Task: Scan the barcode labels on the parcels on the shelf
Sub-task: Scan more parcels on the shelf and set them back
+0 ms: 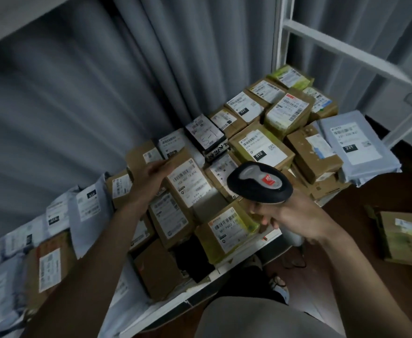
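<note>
- On the left, grey mailer bags (pixel 83 211) lay overlapping along the shelf (pixel 236 267), labels facing up.
- The left hand (pixel 149 181) reached in over the boxes; its fingers (pixel 162 167) lay fairly straight and together against the far left edge of a brown parcel (pixel 188 189), steadying it.
- That parcel's label (pixel 189 185) faced up, long axis running away from the viewer, just left of the scanner.
- The right hand (pixel 290 215) had its fingers wrapped around a black scanner (pixel 259 182), its head nearer this label than any other.
- Further right, more labelled boxes (pixel 261 150) crowded the shelf.
</note>
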